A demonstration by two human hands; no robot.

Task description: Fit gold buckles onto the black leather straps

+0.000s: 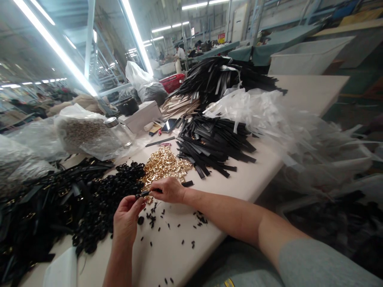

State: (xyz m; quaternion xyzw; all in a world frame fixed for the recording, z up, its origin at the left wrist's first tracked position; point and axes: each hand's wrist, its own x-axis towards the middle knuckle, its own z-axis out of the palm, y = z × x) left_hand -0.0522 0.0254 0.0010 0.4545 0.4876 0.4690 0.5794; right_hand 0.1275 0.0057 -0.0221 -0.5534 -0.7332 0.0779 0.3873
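Note:
A short black strap (145, 193) is stretched between my two hands, just above the table's near part. My left hand (128, 215) pinches its left end between thumb and fingers. Closed round the other end is my right hand (167, 190), and a black tail of it shows past the knuckles. Whether a buckle or loop sits on the strap is too small to tell. Right behind my hands lies a heap of gold buckles (163, 163). Black loops (119, 183) form a pile to the left, beside finished-looking black straps with gold buckles (44, 199).
Loose black strips (212, 143) lie behind my right hand, with a larger bundle (209, 79) farther back. White plastic sheeting (269, 111) hangs over the right edge. A glass jar (121, 131), phone (170, 125) and white box (143, 115) stand behind. Small black scraps (182, 242) dot the table.

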